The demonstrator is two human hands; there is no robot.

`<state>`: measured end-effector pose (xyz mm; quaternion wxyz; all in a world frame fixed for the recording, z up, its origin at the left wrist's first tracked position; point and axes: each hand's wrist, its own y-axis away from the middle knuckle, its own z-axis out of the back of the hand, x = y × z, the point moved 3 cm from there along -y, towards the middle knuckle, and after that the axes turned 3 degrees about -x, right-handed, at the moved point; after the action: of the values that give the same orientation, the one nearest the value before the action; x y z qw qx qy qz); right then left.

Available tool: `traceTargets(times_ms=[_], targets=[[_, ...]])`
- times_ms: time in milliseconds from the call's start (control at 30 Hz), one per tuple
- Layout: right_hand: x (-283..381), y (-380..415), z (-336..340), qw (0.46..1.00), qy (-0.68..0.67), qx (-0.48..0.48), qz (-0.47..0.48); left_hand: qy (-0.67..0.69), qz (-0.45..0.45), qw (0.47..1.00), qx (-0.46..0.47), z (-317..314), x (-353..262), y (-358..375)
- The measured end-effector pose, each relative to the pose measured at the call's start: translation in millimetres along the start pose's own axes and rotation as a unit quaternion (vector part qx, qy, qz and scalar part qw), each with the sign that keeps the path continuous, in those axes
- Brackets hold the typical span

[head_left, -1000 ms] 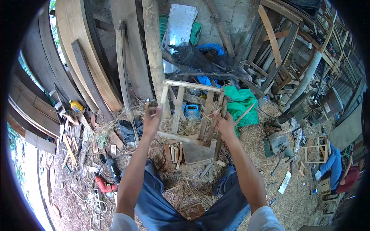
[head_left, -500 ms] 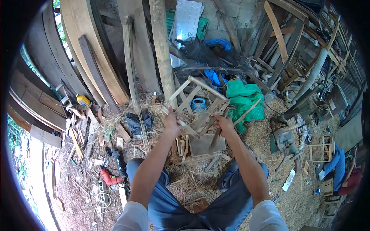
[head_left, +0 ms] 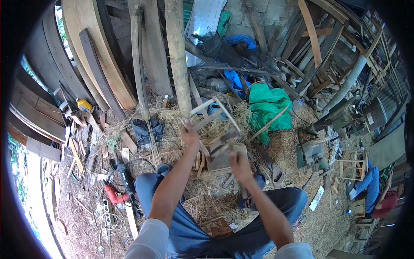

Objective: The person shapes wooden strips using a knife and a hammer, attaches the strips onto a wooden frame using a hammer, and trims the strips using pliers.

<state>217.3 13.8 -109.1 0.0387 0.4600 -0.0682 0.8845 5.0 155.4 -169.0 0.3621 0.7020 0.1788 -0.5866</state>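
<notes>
A small frame of pale wooden slats (head_left: 228,115) is tilted up in front of me, over a squat wooden block (head_left: 222,163). My left hand (head_left: 189,136) is closed around the frame's left side. Lower and to the right, my right hand (head_left: 241,167) is closed and smeared by motion. Something narrow and brownish shows at its fingers, too blurred to name. That hand is near the block's right edge, apart from the frame's upper rail. Straw and short wood offcuts (head_left: 201,163) lie around the block.
An angle grinder (head_left: 125,178) and a red power drill (head_left: 114,194) lie at left by my knee. Planks (head_left: 97,52) and poles lean at the back. Green sheeting (head_left: 269,112) is behind right. A person in a red shirt (head_left: 386,203) sits far right near another wooden frame (head_left: 351,167).
My right hand has come off the frame's right side and moved down and left toward me. The frame has turned and tilted in my left hand. The camera view has shifted slightly.
</notes>
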Motion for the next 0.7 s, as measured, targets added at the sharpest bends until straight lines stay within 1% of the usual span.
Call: traceTargets(times_ms=[33, 67, 100, 133, 167, 233, 300, 333, 367, 400, 433, 467, 500, 533, 567, 600, 633, 667, 700], targets=[[-6, 11, -14, 0.998, 0.039, -0.003, 0.050, 0.002, -0.001, 1.000, 0.002, 0, -5, 7], [1, 22, -20, 0.998, 0.038, -0.003, 0.048, -0.043, 0.006, 0.999, -0.006, 5, -13, 18], [12, 35, -24, 0.999, 0.027, 0.039, -0.023, -0.090, 0.013, 0.996, -0.015, 9, -16, 24], [16, 45, -30, 0.992, 0.015, 0.082, -0.095, -0.096, 0.013, 0.995, -0.016, 11, -14, 24], [13, 51, -38, 0.991, 0.012, 0.085, -0.101, -0.095, 0.030, 0.995, -0.013, 14, -10, 24], [8, 54, -51, 0.990, 0.046, 0.114, -0.063, -0.092, 0.046, 0.995, -0.011, 20, 3, 24], [8, 51, -50, 0.990, 0.064, 0.116, -0.049, -0.093, 0.001, 0.994, -0.062, 24, 9, 19], [10, 46, -48, 0.989, 0.085, 0.117, -0.036, -0.091, -0.001, 0.994, -0.062, 22, 19, 8], [15, 43, -44, 0.989, 0.084, 0.116, -0.037, -0.101, 0.010, 0.991, -0.083, 24, 35, -5], [26, 35, -35, 0.996, 0.067, 0.057, 0.013, -0.110, 0.022, 0.988, -0.104, 25, 44, -12], [41, 25, -24, 0.997, 0.050, -0.003, 0.064, -0.108, 0.021, 0.989, -0.104, 24, 42, -12], [66, 16, -9, 0.997, 0.051, -0.003, 0.065, -0.094, 0.037, 0.992, -0.078, 24, 38, -9], [102, 9, 15, 0.996, 0.004, -0.056, 0.070, -0.083, 0.055, 0.994, -0.053, 24, 39, -7], [120, 6, 28, 0.990, -0.043, -0.108, 0.074, -0.083, 0.055, 0.994, -0.054, 24, 41, -8], [115, 4, 23, 0.990, -0.044, -0.108, 0.075, -0.093, 0.034, 0.993, -0.063, 23, 43, -10], [103, 3, 16, 0.978, -0.123, -0.135, 0.103, -0.102, 0.012, 0.992, -0.071, 22, 42, -12], [81, 9, 5, 0.974, -0.121, -0.144, 0.123, -0.101, 0.011, 0.992, -0.070, 21, 39, -12], [59, 15, -7, 0.971, -0.119, -0.152, 0.143, -0.105, 0.030, 0.991, -0.071, 20, 37, -11], [19, 26, -27, 0.970, -0.118, -0.153, 0.145, -0.109, 0.050, 0.990, -0.071, 20, 35, -9]])
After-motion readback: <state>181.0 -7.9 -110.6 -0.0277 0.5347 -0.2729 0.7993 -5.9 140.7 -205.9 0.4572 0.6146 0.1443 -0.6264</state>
